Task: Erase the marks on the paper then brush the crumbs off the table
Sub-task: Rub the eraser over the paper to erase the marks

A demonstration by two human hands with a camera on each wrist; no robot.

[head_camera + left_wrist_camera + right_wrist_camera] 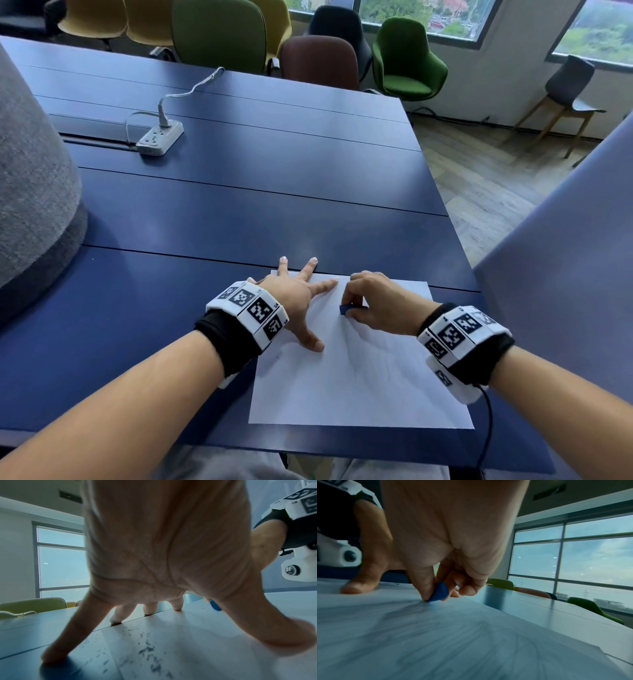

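A white sheet of paper (359, 377) lies on the blue table (239, 205) near its front edge, with faint grey smudged marks (363, 356) across its middle. My left hand (301, 301) rests spread and flat on the paper's upper left corner, fingertips pressing down. My right hand (370, 305) pinches a small blue eraser (343, 309) between thumb and fingers, its tip on the paper. The eraser (439, 592) touches the sheet (436, 635) in the right wrist view. Dark eraser crumbs (147, 650) lie scattered under my left palm on the paper (197, 635) and beside it.
A white power strip (160, 137) with its cable sits far back left on the table. A grey fabric shape (30, 178) stands at the left. Several chairs (407, 58) line the far side. The table's right edge (445, 205) drops to the wooden floor.
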